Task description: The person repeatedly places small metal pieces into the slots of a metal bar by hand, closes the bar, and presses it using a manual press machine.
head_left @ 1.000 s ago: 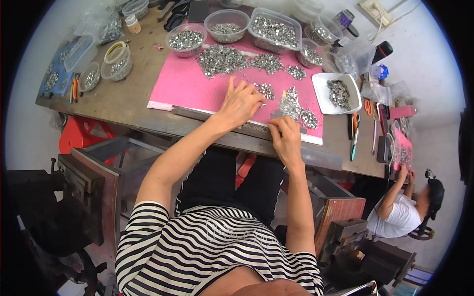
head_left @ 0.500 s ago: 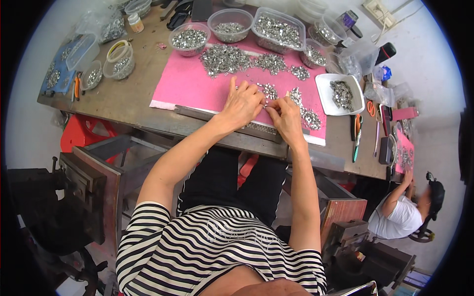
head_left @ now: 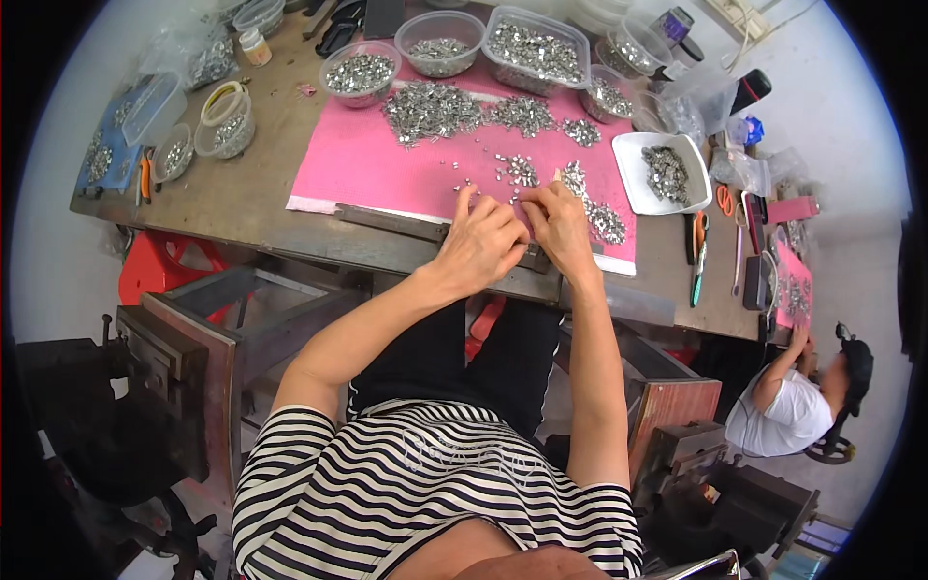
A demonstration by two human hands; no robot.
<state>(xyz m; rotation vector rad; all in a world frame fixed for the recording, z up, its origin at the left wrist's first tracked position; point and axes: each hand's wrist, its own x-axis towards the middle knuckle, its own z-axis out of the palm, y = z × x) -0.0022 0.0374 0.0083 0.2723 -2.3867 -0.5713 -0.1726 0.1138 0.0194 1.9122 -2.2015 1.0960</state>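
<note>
No lettering, number or sign can be read; on the striped T-shirt a pale outlined print is seen, too faint to be made out

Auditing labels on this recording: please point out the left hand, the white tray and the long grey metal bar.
Left hand (head_left: 479,242): head view, back of the hand.
White tray (head_left: 631,170): head view, bare inner floor, left side.
Grey metal bar (head_left: 391,222): head view, exposed left stretch.

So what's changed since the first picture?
The left hand moved toward the person, over the metal strip; the right hand moved the other way, over the pink cloth. Any grasping or releasing is too small to tell. The bowls and white tray stayed put.
</note>
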